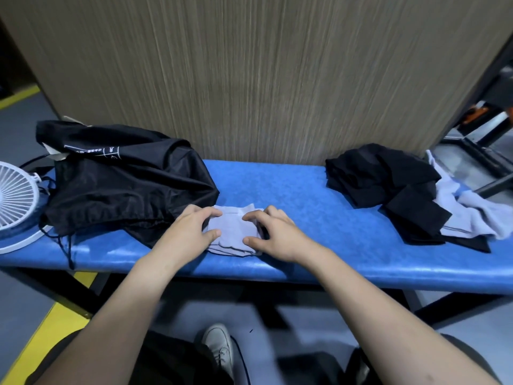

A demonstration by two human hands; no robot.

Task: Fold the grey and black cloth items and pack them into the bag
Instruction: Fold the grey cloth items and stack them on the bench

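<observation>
Nearest the lens: a pale shoe [219, 346] on the floor and two bare forearms reaching up to the blue padded desk [291, 184].

Left hand [186, 230] and right hand [273, 234] flank a small folded grey cloth [231, 232] near the desk's front edge. Each grip is narrow, fingers above and thumb below, curled onto its end of the bundle. It looks like a pinch at both sides, so the grey piece is held, not just steadied.

Step in hand, as I judge it: finishing the fold, or gathering the bundle to lift. To do it well, keep the layers squared, press the edges flat before lifting, and carry with both ends supported so the stack does not splay.

Black bag [122, 184] lies slumped at left, just beside the left hand, drawstring trailing over the desk edge. Its mouth is not plainly visible; contents cannot be told.

Right end: a heap of black cloth [388, 179] with unfolded grey cloth [472, 215] against it, still to be folded. White fan [14, 195] far left.
</observation>
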